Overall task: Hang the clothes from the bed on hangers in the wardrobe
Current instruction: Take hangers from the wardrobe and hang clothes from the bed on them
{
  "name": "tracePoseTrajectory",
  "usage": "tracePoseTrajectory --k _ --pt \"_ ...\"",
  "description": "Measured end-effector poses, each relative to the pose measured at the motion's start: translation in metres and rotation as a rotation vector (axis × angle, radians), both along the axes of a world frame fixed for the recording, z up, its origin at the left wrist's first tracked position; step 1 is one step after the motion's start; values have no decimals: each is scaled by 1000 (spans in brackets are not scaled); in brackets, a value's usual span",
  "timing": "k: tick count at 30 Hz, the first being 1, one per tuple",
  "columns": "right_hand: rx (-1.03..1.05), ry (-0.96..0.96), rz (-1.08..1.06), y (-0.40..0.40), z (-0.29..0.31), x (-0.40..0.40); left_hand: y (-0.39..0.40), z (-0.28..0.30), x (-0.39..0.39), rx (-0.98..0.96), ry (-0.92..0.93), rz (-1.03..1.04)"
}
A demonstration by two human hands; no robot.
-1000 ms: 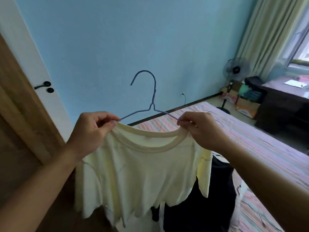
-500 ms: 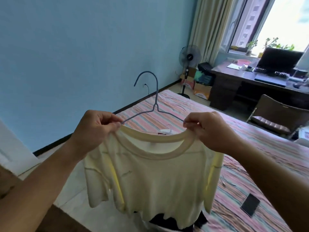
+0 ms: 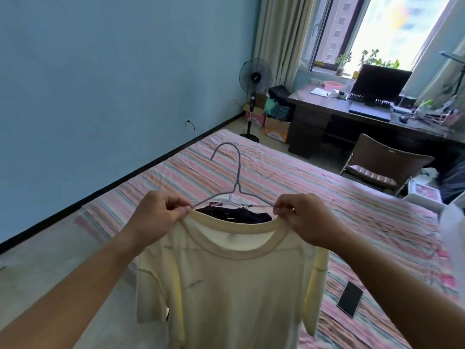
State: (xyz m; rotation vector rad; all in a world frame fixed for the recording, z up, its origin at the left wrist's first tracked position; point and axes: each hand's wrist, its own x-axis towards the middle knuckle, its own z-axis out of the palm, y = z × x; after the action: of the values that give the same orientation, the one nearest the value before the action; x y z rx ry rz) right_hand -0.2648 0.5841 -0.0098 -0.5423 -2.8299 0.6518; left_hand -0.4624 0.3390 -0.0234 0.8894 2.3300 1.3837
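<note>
At the collar of the pale shirt (image 3: pixel 234 280) our fingers are pinched tight on both sides: the left hand (image 3: pixel 161 217) nips cloth and wire together where the neckband meets the hanger (image 3: pixel 237 182), and the right hand (image 3: pixel 305 219) does the same at the other shoulder, thumb and forefinger closed on the seam. We hold the shirt up in front of us, hanging free from the hanger's arms, its hook standing upright above our knuckles and caught on nothing. Through the neck opening we see dark clothes (image 3: pixel 234 214) lying on the bed (image 3: pixel 339 197), with a second, white hanger (image 3: pixel 227 201) beside them. A phone (image 3: pixel 349 302) lies on the striped cover near our right forearm. Farther off stand a fan (image 3: pixel 255 79), a chair (image 3: pixel 382 165) and a cluttered surface (image 3: pixel 327 102) under the window. What has changed in the last second is our facing: a moment ago a wooden door stood at our left and the shirt hung before the blue wall; now that door is out of sight and the bed and window fill the view, while our grip on collar and wire has stayed the same. We judge the shirt is seated on its hanger but not hung, and no wardrobe shows ahead, so it must be carried there, with the dark clothes left to do.
</note>
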Motion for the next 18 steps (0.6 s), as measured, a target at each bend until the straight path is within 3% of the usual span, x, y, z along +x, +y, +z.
tracePoseTrajectory --k 18 --pt "-147 -226 -91 138 -159 -128 151 -147 -115 -329 -24 13"
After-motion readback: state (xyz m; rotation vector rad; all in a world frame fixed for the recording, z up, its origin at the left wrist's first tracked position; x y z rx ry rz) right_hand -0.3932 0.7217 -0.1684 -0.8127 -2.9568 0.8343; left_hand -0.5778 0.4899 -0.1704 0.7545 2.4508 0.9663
